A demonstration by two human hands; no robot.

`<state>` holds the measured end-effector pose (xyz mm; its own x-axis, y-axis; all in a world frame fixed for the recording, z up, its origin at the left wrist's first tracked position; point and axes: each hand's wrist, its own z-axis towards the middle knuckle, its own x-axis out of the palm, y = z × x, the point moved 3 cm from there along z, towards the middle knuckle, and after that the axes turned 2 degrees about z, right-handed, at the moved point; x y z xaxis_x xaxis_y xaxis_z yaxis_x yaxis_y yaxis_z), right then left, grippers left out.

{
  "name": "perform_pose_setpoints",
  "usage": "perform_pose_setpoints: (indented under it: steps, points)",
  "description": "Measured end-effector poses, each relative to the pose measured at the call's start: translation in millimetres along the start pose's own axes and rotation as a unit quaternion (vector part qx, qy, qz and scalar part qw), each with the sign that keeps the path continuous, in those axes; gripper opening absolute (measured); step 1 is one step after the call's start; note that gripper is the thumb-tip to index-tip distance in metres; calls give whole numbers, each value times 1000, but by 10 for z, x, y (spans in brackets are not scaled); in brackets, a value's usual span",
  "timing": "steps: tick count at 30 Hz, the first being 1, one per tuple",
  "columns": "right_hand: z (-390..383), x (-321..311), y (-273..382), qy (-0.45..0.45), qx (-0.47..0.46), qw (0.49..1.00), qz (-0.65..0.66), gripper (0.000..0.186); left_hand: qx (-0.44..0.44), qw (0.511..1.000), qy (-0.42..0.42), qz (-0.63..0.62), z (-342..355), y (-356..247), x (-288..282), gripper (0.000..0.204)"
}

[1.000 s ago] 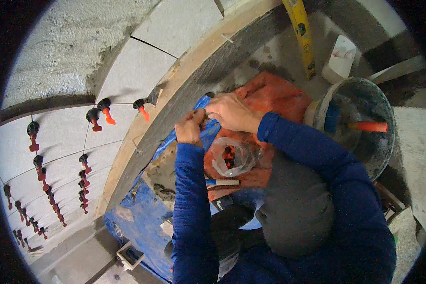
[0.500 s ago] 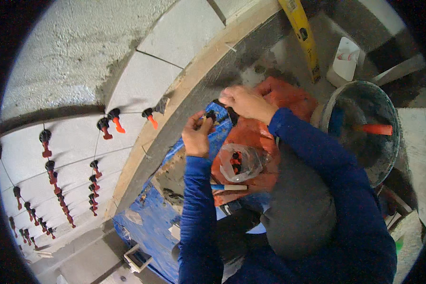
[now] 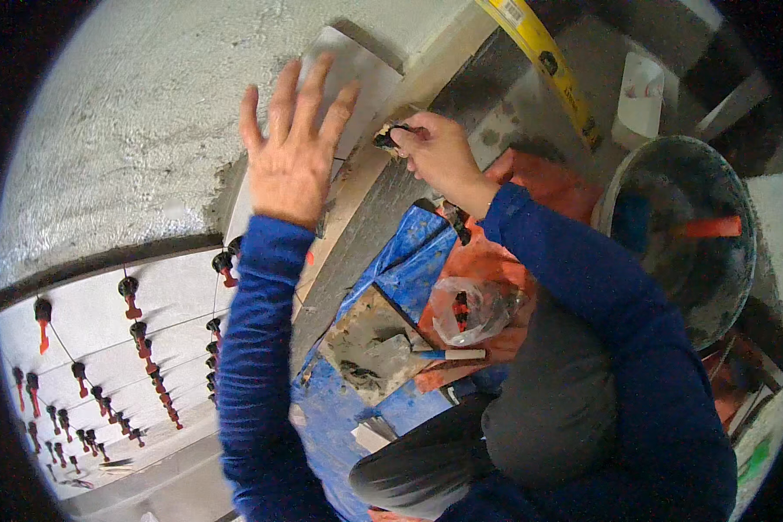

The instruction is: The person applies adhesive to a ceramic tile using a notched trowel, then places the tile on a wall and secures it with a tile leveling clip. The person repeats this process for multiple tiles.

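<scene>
My left hand [image 3: 291, 161] has its fingers spread, palm toward the wall, over a white tile [image 3: 361, 65] set against rough plaster. Whether the palm presses on the tile is hidden. In my right hand [image 3: 444, 157] a small black piece [image 3: 391, 136] with pale crumbs is pinched between thumb and fingers, close to the wooden strip [image 3: 344, 196] along the tiles' edge. Rows of black tile-levelling clips with red handles [image 3: 139, 335] stick out of the tile joints at the left. Under my right wrist, another dark, dirty piece [image 3: 457, 222] lies on the sheeting.
Blue sheeting [image 3: 413, 248] and an orange-red sheet [image 3: 544, 170] cover the ground. On them are a mortar-smeared board [image 3: 370, 322], a blue-and-white-handled trowel [image 3: 461, 354] and a clear bag [image 3: 496, 309] holding red-black parts. A bucket [image 3: 744, 287], yellow spirit level [image 3: 544, 63] and white container [image 3: 642, 74] stand right.
My left hand has let go of the small dark piece and moved up to the wall, spreading its fingers. My right hand has risen slightly with a black piece. The view has shifted.
</scene>
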<state>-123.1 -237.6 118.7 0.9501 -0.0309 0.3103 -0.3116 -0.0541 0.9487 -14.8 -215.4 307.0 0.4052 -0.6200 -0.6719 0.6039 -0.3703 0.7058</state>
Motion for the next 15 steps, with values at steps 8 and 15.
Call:
perform_pose_setpoints:
  steps: [8, 15]
  points:
    - [103, 69, -88, -30, -81, 996, -30, 21, 247, 951, 126, 138, 519, -5, 174, 65]
    - [141, 74, 106, -55, -130, 982, -126, 19, 262, 947, 111, 151, 589, 71, 175, 72]
